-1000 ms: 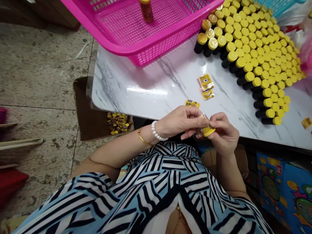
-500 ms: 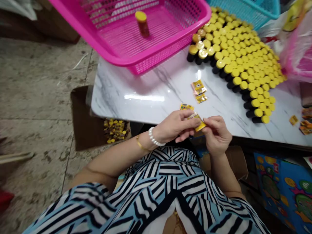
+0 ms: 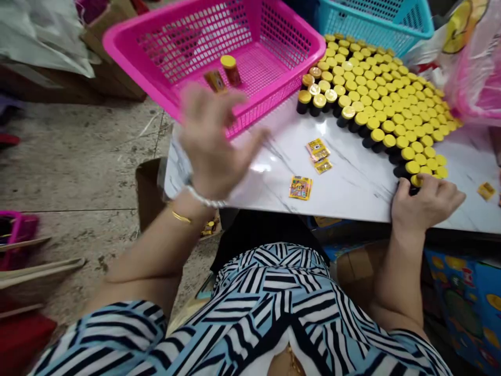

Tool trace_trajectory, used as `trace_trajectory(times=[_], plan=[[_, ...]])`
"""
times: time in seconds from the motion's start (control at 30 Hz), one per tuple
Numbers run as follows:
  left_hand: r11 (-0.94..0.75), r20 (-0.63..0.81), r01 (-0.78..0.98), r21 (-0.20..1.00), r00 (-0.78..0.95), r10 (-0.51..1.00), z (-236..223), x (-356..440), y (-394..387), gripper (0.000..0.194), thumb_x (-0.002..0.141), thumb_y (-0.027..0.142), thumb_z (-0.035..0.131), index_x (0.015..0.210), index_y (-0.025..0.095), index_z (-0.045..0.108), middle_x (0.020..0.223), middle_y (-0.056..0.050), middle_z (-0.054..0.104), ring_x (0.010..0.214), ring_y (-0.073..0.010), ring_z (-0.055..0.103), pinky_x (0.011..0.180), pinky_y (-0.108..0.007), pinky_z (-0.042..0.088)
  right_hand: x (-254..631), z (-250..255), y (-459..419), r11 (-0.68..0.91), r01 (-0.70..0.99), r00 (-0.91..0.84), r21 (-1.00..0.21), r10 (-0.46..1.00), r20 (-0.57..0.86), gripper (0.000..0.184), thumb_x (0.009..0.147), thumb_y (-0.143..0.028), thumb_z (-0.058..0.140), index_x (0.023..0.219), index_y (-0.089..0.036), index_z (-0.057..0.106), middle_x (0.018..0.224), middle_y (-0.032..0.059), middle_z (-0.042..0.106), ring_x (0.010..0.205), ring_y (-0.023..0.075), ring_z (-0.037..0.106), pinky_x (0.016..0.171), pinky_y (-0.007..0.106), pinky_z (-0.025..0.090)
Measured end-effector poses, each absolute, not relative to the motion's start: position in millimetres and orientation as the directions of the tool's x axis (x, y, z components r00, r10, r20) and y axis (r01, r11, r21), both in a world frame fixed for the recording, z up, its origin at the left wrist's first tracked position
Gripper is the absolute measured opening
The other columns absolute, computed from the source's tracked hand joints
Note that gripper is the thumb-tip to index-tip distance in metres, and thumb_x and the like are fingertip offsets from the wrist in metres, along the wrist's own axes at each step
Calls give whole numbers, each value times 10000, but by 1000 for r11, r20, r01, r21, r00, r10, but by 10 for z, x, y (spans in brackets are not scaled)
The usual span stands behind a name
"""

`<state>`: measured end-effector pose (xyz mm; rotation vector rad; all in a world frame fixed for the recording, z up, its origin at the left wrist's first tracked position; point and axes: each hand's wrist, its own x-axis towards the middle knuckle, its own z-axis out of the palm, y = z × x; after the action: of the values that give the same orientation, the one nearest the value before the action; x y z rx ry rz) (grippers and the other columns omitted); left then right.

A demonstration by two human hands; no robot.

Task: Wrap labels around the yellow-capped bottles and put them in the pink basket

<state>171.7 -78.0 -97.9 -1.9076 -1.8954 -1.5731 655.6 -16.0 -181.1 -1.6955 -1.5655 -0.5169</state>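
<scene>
My left hand point(image 3: 213, 141), smeared by motion, is over the near side of the pink basket point(image 3: 274, 99) with thumb and fingers apart. Just beyond its fingertips a tilted yellow-and-brown piece point(image 3: 214, 81), blurred, appears in or above the basket. Beside that, a yellow-capped bottle point(image 3: 230, 70) with a reddish-brown body stands on the basket floor. My right hand point(image 3: 426, 201) is closed round a yellow-capped bottle point(image 3: 415, 180) at the near corner of a large group of dark bottles with yellow caps point(image 3: 376, 94). Its fingers hide most of that bottle.
Small yellow printed packets point(image 3: 300, 188) and further packets point(image 3: 319, 151) lie on the white marbled table point(image 3: 344, 188). A turquoise basket point(image 3: 376, 21) stands behind the bottles. One loose packet point(image 3: 486, 190) lies at far right. A cardboard box point(image 3: 148, 183) sits below the table's left edge.
My hands have moved apart from a yellow packet held between them: the left to the pink basket, the right to the bottles. A second piece now appears at the basket.
</scene>
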Motion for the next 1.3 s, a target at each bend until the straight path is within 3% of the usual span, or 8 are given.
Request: trace_trajectory(times=[0.07,0.17,0.33,0.5,0.7,0.9,1.1,1.3], plan=[[-348,576,761,547,-41,816,-1277,2180,-1053,362,818,433,865,1076,203,759,906,-44,601,940,-238,571,922,-432,455,6530,-1833,-127,-10,970,188,-245,672,716,444,502,-251,924,806,-285,602,982,210,654,1023,459,550,906,633,335],[-341,457,740,580,50,888,-1563,2582,-1220,247,877,395,802,1014,193,765,888,-65,617,838,-231,537,829,-407,453,6464,-1798,-163,-7,969,184,-246,685,705,461,517,-203,888,789,-299,529,928,189,645,989,438,551,895,614,347],[-279,361,726,628,46,931,-1590,2545,-1091,107,855,286,813,852,193,761,843,-46,610,832,-219,543,846,-387,447,6316,-1785,-293,191,972,-26,-139,673,740,287,653,-274,849,832,-284,624,951,168,675,976,387,595,881,566,393],[-239,360,706,667,-25,933,-1558,2509,-1111,276,832,295,832,1071,172,769,891,-42,608,829,-209,554,816,-361,473,6353,-1821,-316,104,991,11,-81,548,836,415,726,-378,811,1055,-223,612,1021,191,652,1036,388,593,885,560,450],[-274,402,710,648,-13,915,-1612,2565,-1104,50,854,217,800,835,183,770,827,-26,601,807,-187,570,796,-340,484,6211,-1693,-451,155,986,-50,-58,617,785,339,755,-395,813,987,-199,663,982,187,664,991,358,633,869,530,518],[-311,463,554,772,-155,873,-1512,2578,-1158,69,852,253,813,892,196,807,963,-41,683,815,-151,625,739,-288,536,5462,-1593,-780,461,853,-154,-244,670,727,347,861,-329,761,1166,-193,663,1078,127,660,1047,285,645,796,419,580],[-189,206,113,976,-173,963,-1366,2659,-1305,149,816,241,827,937,169,779,905,-38,711,773,-142,684,737,-278,603,5164,-1462,-1015,450,790,-21,-416,698,716,405,886,-356,766,1252,-207,682,1235,148,636,1157,314,633,903,488,577],[-154,152,-5,988,-136,979,-1336,2795,-1395,338,811,167,798,1145,192,755,891,-14,722,757,-120,696,729,-245,602,4589,-1350,-1358,261,376,-206,-889,959,195,240,1002,-430,643,953,-204,709,921,44,705,812,167,655,722,311,550]])
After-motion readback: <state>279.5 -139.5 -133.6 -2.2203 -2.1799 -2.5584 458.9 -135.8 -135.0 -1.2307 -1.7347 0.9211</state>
